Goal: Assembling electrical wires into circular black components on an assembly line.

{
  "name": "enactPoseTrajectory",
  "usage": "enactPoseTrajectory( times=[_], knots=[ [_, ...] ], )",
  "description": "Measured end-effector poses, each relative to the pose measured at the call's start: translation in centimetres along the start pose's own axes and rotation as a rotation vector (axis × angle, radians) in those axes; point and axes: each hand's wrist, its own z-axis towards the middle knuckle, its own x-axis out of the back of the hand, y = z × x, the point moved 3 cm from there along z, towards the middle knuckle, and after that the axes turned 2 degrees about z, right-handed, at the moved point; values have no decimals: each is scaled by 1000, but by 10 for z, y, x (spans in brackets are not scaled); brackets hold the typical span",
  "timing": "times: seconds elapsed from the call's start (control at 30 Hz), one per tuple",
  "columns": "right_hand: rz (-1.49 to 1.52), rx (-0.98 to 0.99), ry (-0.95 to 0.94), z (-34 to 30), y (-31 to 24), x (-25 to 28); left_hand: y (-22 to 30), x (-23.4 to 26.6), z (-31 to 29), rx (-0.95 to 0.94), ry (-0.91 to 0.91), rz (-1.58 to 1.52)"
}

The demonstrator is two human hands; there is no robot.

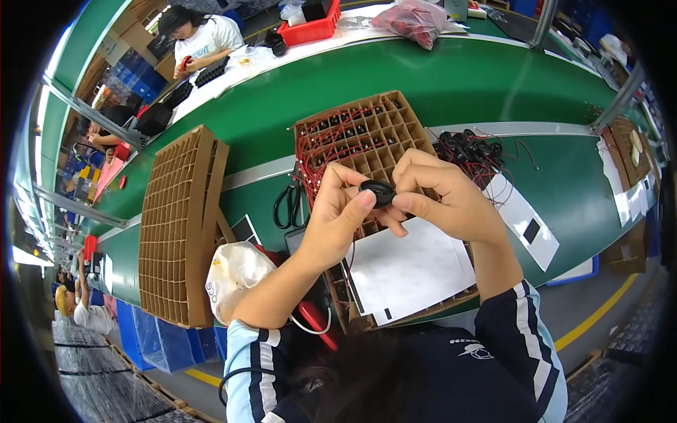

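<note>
Pinching a small black round part (376, 190) between both thumbs and forefingers, the left hand (338, 211) and right hand (437, 194) hold it over the cardboard divider tray (381, 134) on the green bench (451, 84).

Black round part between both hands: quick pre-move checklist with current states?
1. Part held: the black round part is pinched by left hand and right hand: ok.
2. Part seen unobstructed: fingers cover its edges: not ok.
3. Free cells in the cardboard grid tray: several near cells look empty: ok.
4. Red wires away from the hands: they run just beside the left hand: cannot tell.
5. Scissors out of the way: lying left of the tray on the green table: ok.
</note>
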Motion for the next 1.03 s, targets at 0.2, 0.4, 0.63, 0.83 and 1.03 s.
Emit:
enactPoseTrajectory(
  times=[0.2, 0.4, 0.63, 0.83, 1.03],
  knots=[
    [15, 1, 23, -2, -2, 0, 0, -4, -2, -25, -49, -4],
    [-60, -13, -14, -3, -5, -9, 4, 4, -9, 2, 65, 122],
    [-126, 34, 87, -3, -3, -12, 0, 6, -7, 37, 85, 105],
    [-63, 57, 59, 4, 3, -6, -2, 9, 0, 36, 32, 46],
    [-90, 39, 25, 8, -8, -8, 11, 5, -14, 23, -48, 170]
  ],
)
